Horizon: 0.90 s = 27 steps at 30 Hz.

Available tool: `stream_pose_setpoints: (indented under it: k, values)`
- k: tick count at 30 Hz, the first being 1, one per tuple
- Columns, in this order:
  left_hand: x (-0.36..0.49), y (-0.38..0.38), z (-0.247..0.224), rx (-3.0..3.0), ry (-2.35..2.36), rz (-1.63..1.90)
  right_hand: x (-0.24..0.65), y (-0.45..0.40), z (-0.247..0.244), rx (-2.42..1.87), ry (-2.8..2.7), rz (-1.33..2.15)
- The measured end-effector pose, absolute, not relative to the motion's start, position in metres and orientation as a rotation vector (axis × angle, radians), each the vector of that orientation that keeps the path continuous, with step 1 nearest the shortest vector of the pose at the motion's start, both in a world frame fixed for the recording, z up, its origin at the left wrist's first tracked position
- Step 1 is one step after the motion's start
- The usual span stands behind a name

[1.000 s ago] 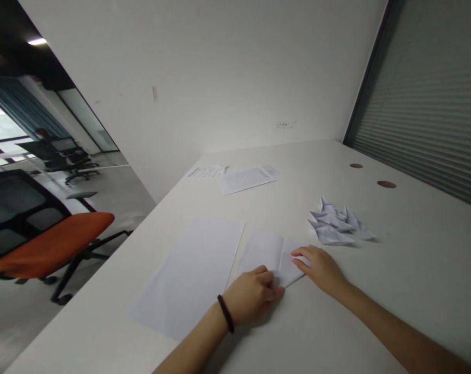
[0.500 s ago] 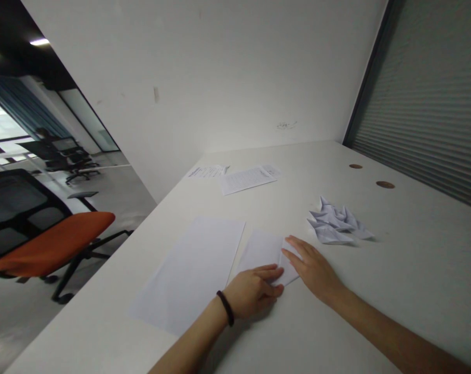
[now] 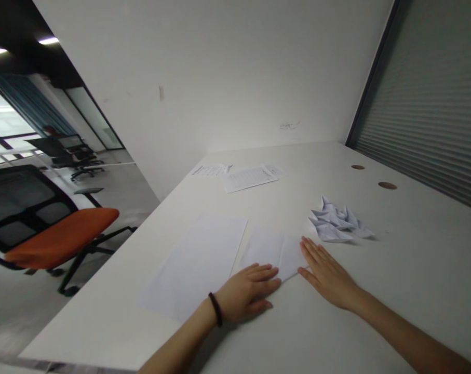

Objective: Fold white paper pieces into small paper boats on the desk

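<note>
A folded sheet of white paper [image 3: 263,245] lies flat on the white table, with a crease running down it. My left hand [image 3: 249,292], with a dark band at the wrist, rests palm down on its near edge, fingers stretched out. At the paper's right edge my right hand [image 3: 325,270] lies flat with its fingers extended, pressing on the fold. Left of the folded paper is a larger plain white sheet [image 3: 204,259], partly behind my left hand and forearm. Several folded paper pieces [image 3: 334,222] sit in a cluster beyond my right hand.
Printed or written sheets [image 3: 251,179] lie toward the far end of the table [image 3: 375,311]. Two round holes [image 3: 387,185] are at the table's right side. An orange-seated chair [image 3: 67,234] stands left of the table. A wall closes off the far end.
My right hand has slid right across the paper to its right edge and flattened. My left hand has shifted slightly left, its fingers straighter. The whole view has moved a little.
</note>
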State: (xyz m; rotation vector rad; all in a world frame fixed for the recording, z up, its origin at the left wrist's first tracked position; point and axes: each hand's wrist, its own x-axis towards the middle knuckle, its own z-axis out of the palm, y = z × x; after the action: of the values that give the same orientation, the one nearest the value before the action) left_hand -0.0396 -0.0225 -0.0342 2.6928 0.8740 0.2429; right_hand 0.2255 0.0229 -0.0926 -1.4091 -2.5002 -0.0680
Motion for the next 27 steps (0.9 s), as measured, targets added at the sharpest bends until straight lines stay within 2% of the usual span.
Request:
stream_pose_setpoints:
  k: [7, 12, 17, 22, 27]
  values:
    - [-0.074, -0.002, -0.036, 2.844, 1.189, 0.301, 0.22, 0.03, -0.082, -1.434, -2.557, 0.026]
    - [-0.077, 0.002, -0.047, 3.146, 1.018, 0.348, 0.215, 0.038, -0.077, -1.459, -2.621, 0.041]
    - [-0.065, 0.004, -0.036, 3.237, 0.897, 0.214, 0.194, 0.038, -0.078, -1.392, -2.49, -0.103]
    - [-0.051, 0.007, -0.018, 2.811, 0.969, 0.519, 0.188, 0.031, -0.074, -1.081, -2.625, 0.07]
    - [-0.04, 0.021, -0.016, 2.276, 0.976, 0.633, 0.193, 0.028, -0.071, -1.062, -2.691, 0.133]
